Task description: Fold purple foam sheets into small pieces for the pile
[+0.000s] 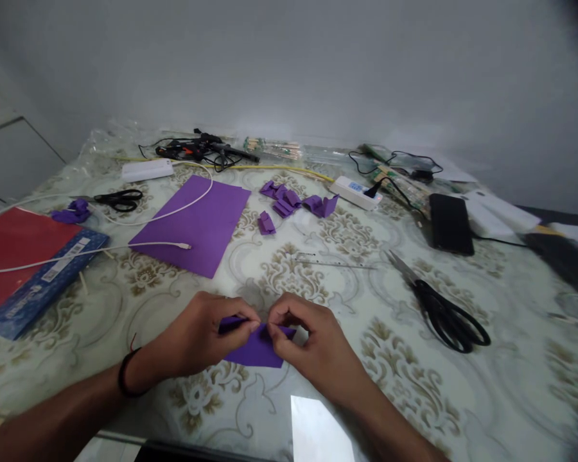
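Observation:
A small sheet of purple paper [256,351] lies near the front of the table, its far edge raised between my hands. My left hand [210,335] pinches that edge between thumb and forefinger. Close beside it, my right hand [304,328] pinches the same edge, the fingertips of both hands almost meeting. My fingers hide part of the fold. Beyond them lie several folded purple paper pieces [286,203]. Larger purple sheets [187,221] are stacked at the left, with a white cable [173,246] across them. Black-handled scissors [446,311] rest to the right of my right hand.
A clear ruler [337,264] lies mid-table. A red and blue packet [43,276], crumpled purple paper [72,212] and second scissors [118,200] are at the left. A power strip [355,192], a black phone [450,224] and tangled black cables [205,149] stand toward the back.

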Tool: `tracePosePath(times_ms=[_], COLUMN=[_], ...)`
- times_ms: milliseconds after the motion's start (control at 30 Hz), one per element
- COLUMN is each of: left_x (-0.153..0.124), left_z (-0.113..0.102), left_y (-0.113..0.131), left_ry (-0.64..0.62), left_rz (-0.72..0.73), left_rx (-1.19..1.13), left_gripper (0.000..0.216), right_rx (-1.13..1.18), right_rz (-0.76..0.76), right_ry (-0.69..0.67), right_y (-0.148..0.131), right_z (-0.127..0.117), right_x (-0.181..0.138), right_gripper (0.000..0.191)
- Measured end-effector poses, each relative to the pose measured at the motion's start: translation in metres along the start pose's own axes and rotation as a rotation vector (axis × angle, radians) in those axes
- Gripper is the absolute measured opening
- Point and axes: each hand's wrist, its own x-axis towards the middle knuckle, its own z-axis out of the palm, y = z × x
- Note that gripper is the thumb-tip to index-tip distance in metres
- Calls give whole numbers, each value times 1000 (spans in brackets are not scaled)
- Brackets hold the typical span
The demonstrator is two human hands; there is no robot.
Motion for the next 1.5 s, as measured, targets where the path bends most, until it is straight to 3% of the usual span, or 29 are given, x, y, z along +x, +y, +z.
tracePosePath(times_ms=[233, 367, 533, 667, 933, 1400, 1500], left_x=[5, 6, 3, 1, 0, 9, 10], left_z=[-22, -22, -8, 2, 0, -24, -24], left_y=[-4, -6, -5, -3, 3, -6, -7], left_ry=[61, 99, 24, -7, -27, 163, 180], left_rz=[-28, -57, -43, -87, -53, -190, -168], left_rx=[19, 34, -21, -73, -97, -170, -163], left_gripper=[12, 13, 13, 13, 10, 12, 15], right_rx=[-8, 13, 2, -38, -42, -5, -3], right_rz=[3, 3, -58, -67, -86, 48, 55], right_ry=[47, 127, 77, 37, 65, 198, 171], right_y=[2, 2, 1, 2, 0, -1, -2], right_z=[-20, -27, -12, 2, 5, -14, -10], right_x=[3, 3, 1, 0, -5, 0, 0], right_gripper=[9, 8, 3, 11, 10, 8, 10])
